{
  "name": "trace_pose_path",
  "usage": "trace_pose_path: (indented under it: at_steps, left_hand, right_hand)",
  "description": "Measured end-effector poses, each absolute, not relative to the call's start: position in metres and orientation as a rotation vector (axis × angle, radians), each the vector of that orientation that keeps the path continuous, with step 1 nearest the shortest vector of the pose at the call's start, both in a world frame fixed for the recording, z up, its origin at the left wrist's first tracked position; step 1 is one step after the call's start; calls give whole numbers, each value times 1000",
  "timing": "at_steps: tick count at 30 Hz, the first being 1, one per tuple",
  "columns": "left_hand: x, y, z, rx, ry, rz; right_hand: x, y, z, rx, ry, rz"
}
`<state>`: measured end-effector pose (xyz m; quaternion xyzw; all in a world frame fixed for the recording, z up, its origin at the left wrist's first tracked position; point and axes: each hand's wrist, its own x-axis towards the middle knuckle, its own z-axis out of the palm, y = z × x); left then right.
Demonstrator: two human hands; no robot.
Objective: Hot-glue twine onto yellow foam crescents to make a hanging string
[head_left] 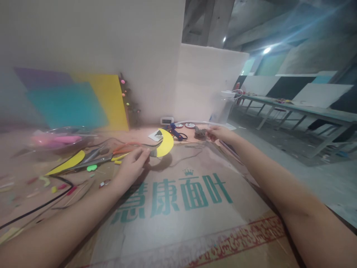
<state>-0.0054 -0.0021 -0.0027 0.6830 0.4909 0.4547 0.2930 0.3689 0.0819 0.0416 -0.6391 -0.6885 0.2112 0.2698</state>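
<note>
Between its thumb and fingers, my left hand pinches the lower end of a yellow crescent moon cut-out. Grey-brown winding covers that end, and the upper tip looks grey-brown too. Farther right, my right hand is closed on a small bundle of brown twine, held out over the back of the table. Loose strands of twine trail below the bundle toward the middle. A blue glue gun lies behind the moon. Another yellow crescent piece rests at the left, partly under dark tools.
A printed sack covers the front of the table. Orange-handled scissors, a green piece, colored scraps and a black cable lie leftward. A small white digital clock stands at the back wall, near round red-rimmed tins.
</note>
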Motion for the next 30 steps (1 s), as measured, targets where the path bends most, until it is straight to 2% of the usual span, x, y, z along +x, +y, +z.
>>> trace_pose_path:
  at_steps: [10, 15, 20, 25, 30]
  left_hand:
    - [-6, -2, -4, 1804, 1307, 1207]
    - [-6, -2, -3, 1766, 1301, 1228]
    - [-7, -3, 0, 1758, 1307, 1240]
    - [-7, -4, 0, 1735, 1313, 1237]
    - [-6, -4, -1, 1733, 1304, 1235]
  right_hand:
    - [369, 44, 87, -1152, -1802, 952]
    - [359, 10, 118, -1277, -1972, 1009]
    - [366, -8, 145, -1273, -2392, 1215]
    - [357, -13, 152, -1430, -2618, 927]
    - [319, 3, 113, -1492, -2651, 467]
